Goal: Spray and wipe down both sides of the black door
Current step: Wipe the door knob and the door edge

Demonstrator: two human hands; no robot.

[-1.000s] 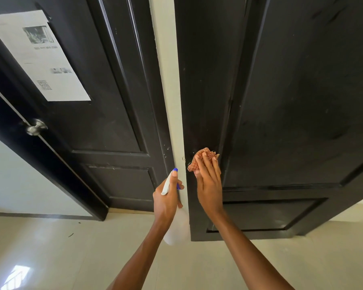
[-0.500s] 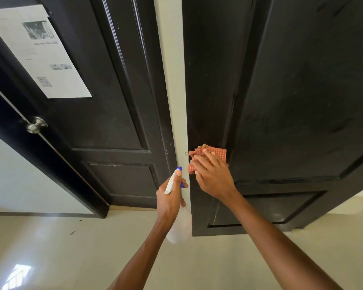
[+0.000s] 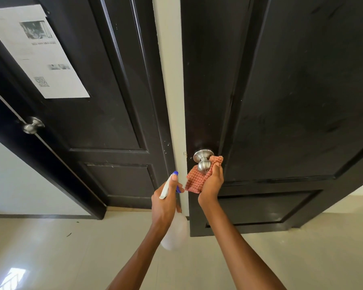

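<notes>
A black panelled door (image 3: 281,91) fills the right half of the view, with a steel knob (image 3: 203,162) at its left edge. My right hand (image 3: 213,181) holds an orange checked cloth (image 3: 195,181) cupped under and behind that knob. My left hand (image 3: 165,201) grips a translucent white spray bottle (image 3: 175,233) by its neck, thumb on the white trigger head with the blue nozzle (image 3: 175,173) pointing up. The bottle hangs in front of the pale wall strip (image 3: 172,80) between the two doors.
A second black door (image 3: 105,101) stands on the left with a printed paper sheet (image 3: 36,51) taped on it and a steel knob (image 3: 33,125). Pale glossy floor tiles (image 3: 71,258) spread below. A white wall (image 3: 13,185) lies at the far left.
My right hand slid the cloth down off the knob, which was covered before and now shows. The cloth now sits under and behind it. My left hand with the bottle stayed put.
</notes>
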